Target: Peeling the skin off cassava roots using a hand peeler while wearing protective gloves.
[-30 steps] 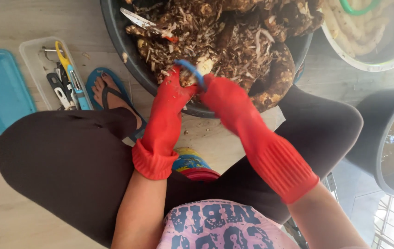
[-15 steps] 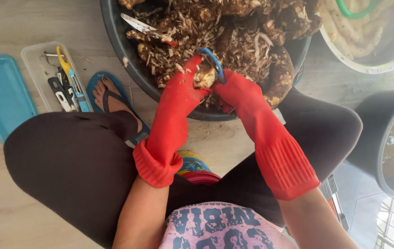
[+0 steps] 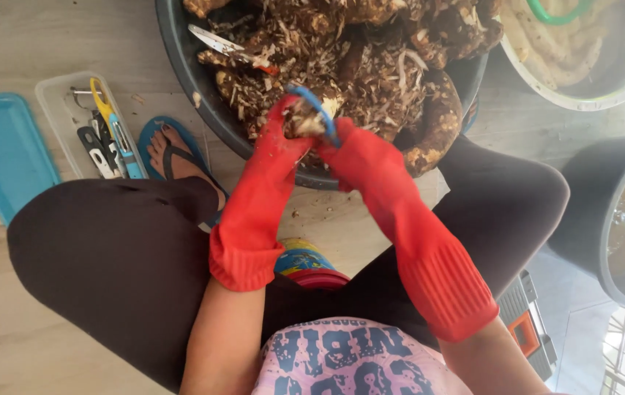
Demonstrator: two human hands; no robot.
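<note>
Red-gloved left hand (image 3: 277, 143) grips a half-peeled root (image 3: 304, 121) over the black basin (image 3: 195, 88); my right hand (image 3: 349, 150) is closed on the blue peeler (image 3: 317, 108). I judge the wet root could slip, sending the blade into the glove.

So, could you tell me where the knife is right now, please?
In the head view, the knife lies on the peelings at the upper left of the dark basin, up and left of the left hand.
</note>
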